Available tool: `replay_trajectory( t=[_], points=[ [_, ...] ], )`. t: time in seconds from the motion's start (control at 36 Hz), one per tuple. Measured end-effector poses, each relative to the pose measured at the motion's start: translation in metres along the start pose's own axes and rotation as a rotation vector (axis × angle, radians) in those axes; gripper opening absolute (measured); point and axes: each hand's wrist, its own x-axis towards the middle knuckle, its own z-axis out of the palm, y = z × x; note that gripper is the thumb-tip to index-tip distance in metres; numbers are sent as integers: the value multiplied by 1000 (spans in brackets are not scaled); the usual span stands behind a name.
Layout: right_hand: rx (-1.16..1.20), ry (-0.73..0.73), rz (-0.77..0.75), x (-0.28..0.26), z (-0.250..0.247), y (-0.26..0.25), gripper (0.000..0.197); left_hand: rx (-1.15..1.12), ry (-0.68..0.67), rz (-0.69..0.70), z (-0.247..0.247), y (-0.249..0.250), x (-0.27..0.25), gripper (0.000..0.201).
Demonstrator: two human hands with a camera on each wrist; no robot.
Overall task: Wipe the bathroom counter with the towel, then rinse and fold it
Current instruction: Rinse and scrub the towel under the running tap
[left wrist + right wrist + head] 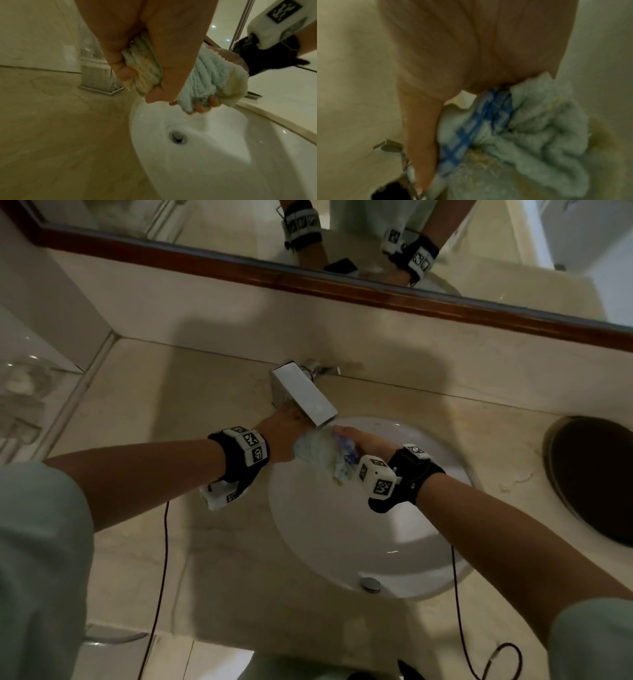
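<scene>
A bunched, twisted towel (320,451), pale blue and yellow with a blue checked band, is held over the white sink basin (342,535) just under the square chrome faucet (301,395). My left hand (284,440) grips its left end, fingers curled round the roll (149,75). My right hand (363,440) grips the other end; its fingers (205,104) wrap under the cloth. The right wrist view shows the palm (471,54) clamped on the crumpled towel (530,135). I cannot tell whether water runs.
Beige marble counter (154,405) surrounds the basin, with a damp patch (51,86) near the faucet base (101,78). A round dark opening (596,477) sits in the counter at right. The wood-framed mirror (308,282) runs along the back. The drain (371,583) is near me.
</scene>
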Motion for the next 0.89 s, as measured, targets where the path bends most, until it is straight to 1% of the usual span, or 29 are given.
replay_trajectory(
  t=[0.06, 0.08, 0.14, 0.17, 0.19, 0.22, 0.25, 0.28, 0.33, 0.36, 0.39, 0.42, 0.44, 0.47, 0.53, 0.56, 0.61, 0.64, 0.67, 0.69, 0.72, 0.75, 0.81, 0.83, 0.89],
  points=[
    [-74, -113, 86, 12, -1, 2, 88, 25, -15, -7, -2, -2, 2, 75],
    [-122, -162, 128, 17, 1, 1, 94, 33, -19, -12, -2, -4, 3, 74],
    [-88, -215, 198, 14, 7, 0, 98, 45, -26, -1, -4, -6, 3, 71],
    [-28, -231, 189, 7, 14, -4, 92, 43, -27, 12, -5, -7, 3, 71],
    [76, -156, 147, 7, 17, -7, 77, 31, -22, 17, -3, -10, 3, 71],
    [189, -19, 128, 8, 17, -10, 66, 33, -2, 27, -1, -14, 3, 71],
    [329, 118, 97, 15, 13, -7, 65, 38, 17, 27, 1, -17, 2, 71],
    [348, 102, 49, 11, 14, -4, 67, 39, 27, 24, 1, -20, 1, 69],
    [236, 15, -44, 5, 18, 2, 70, 47, 38, 9, -2, -18, -3, 63],
    [225, -15, -50, 8, 16, 7, 74, 67, 26, -1, -4, -17, -4, 61],
    [242, -98, -48, 18, 6, 14, 86, 87, 24, -13, -6, -16, -5, 60],
    [201, -141, -42, 28, 5, 14, 101, 107, 18, -25, -6, -16, -6, 60],
    [104, -210, -24, 33, 1, 15, 109, 118, 28, -21, -6, -16, -7, 60],
    [23, -234, -32, 36, 1, 11, 105, 105, 32, -9, -7, -14, -8, 59],
    [-184, -221, -33, 46, 0, 9, 80, 82, 33, 31, -8, -9, -7, 55],
    [-258, -230, -7, 50, -2, 8, 73, 105, 28, 24, -10, -7, -6, 53],
    [-314, -180, 36, 53, 0, 8, 72, 177, -10, -42, -15, -3, -3, 50],
    [-327, -144, 48, 48, 4, 6, 64, 194, -20, -60, -16, -2, -1, 49],
    [-360, -119, 39, 45, 8, 4, 49, 203, -13, -65, -17, -1, 1, 48],
    [-394, -124, 16, 37, 14, 0, 31, 211, -17, -75, -18, 0, 1, 47],
    [-418, -125, -4, 35, 18, -2, 22, 216, -20, -78, -18, 2, 0, 47],
    [-415, -134, -21, 35, 20, -3, 29, 211, -29, -76, -19, 3, -1, 47],
    [-412, -124, -66, 35, 25, -5, 50, 201, -33, -88, -19, 2, -1, 50],
    [-438, -117, -71, 33, 27, -6, 51, 189, -48, -103, -19, 2, -1, 53],
    [-532, -129, -45, 30, 27, -8, 39, 153, -66, -100, -16, -1, 0, 61]
  ],
)
